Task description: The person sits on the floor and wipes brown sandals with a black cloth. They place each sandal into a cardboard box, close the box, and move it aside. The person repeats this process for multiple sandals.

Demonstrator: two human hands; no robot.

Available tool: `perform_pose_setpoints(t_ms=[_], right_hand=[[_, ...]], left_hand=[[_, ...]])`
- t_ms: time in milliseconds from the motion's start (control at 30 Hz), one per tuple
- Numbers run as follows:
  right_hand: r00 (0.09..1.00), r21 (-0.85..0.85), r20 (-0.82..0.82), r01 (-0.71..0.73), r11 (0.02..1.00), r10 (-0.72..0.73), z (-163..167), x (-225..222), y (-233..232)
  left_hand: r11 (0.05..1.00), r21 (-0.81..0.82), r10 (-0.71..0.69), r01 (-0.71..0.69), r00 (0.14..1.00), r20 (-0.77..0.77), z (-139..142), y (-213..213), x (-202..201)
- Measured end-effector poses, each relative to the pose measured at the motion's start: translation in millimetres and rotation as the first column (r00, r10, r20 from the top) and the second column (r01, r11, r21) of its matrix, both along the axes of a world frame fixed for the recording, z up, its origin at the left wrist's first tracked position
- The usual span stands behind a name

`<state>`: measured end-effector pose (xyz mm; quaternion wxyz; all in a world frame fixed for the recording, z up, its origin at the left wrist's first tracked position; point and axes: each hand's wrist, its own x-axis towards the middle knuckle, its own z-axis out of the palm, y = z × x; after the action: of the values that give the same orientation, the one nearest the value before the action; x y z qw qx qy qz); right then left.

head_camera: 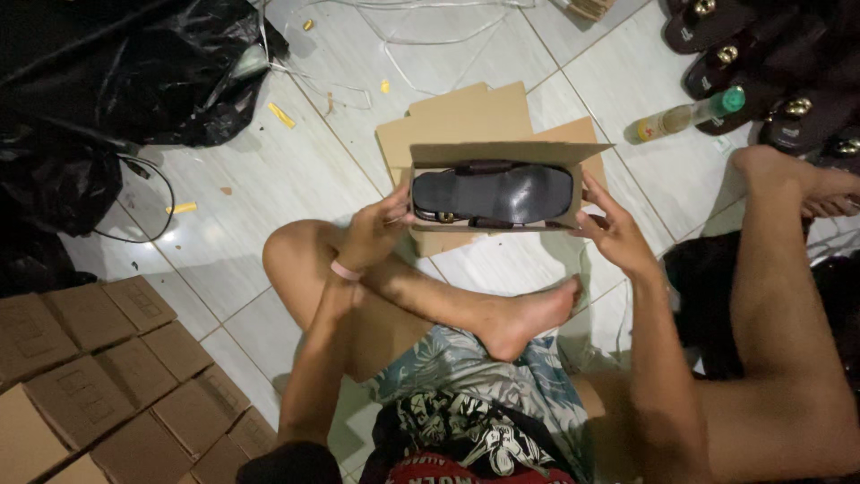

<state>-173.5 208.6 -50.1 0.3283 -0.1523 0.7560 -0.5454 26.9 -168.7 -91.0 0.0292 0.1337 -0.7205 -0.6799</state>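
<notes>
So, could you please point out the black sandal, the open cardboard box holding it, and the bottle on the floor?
black sandal (pixel 502 193), head view, middle of its sole.
open cardboard box (pixel 502 153), head view, top flap.
bottle (pixel 685 116), head view, middle of its body.

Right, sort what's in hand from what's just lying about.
In hand:
open brown cardboard box
black flat sandal inside it
left hand, right hand at its ends

Lying about:
green-capped glass bottle
closed cardboard boxes
black plastic bags

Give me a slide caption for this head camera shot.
Both hands, left and right, hold an open cardboard box with a black sandal inside.
</notes>
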Motion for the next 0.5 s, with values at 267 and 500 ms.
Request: perform_pose_setpoints(t_ms=[267,500], right_hand=[[0.833,0.453,-0.349,-0.251,0.855,0.429,33.9,-20.9,-12.8],[0.536,0.663,-0.573,-0.142,0.735,0.62,42.7,-11.1,-26.8]], left_hand=[[0.734,-0.665,-0.12,0.136,0.99,0.069,30.8,-16.3,-37.9],[0.532,-0.785,-0.011,0.319,0.929,0.37,55.7,1.1,-56.1]])
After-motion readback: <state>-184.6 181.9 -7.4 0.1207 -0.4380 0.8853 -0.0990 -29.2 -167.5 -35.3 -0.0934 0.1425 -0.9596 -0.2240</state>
